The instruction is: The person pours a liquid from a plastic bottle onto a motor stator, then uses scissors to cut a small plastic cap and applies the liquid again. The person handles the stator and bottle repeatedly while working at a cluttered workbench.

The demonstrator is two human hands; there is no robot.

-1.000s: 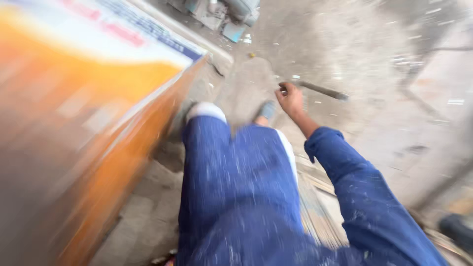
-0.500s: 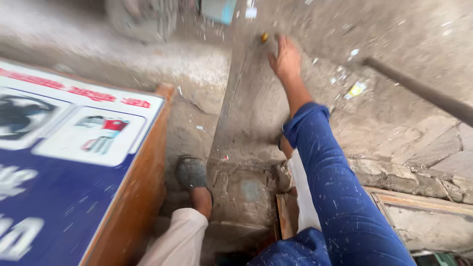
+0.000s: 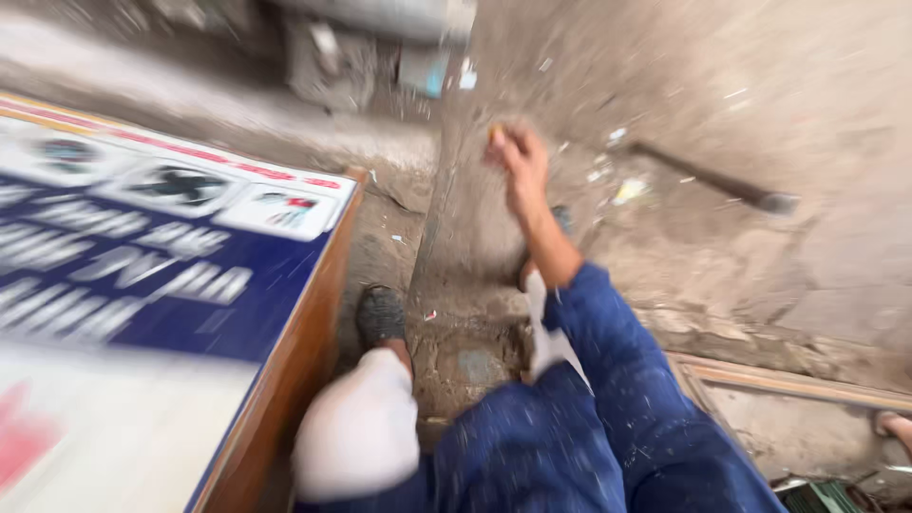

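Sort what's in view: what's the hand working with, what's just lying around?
In hand: right hand, stretched forward, a small yellow thing at its fingertips, too blurred to identify.

Lying about: dark rod, printed blue board, paper scraps, wooden strip.

Blurred right hand [image 3: 520,160] reaches over the dusty floor [image 3: 760,114] beside a blue signboard [image 3: 161,275].

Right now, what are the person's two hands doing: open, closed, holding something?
Right hand: stretched over the dusty ground, a small yellowish thing at its fingertips; the blur hides whether it grips it.
Left hand: not in view.
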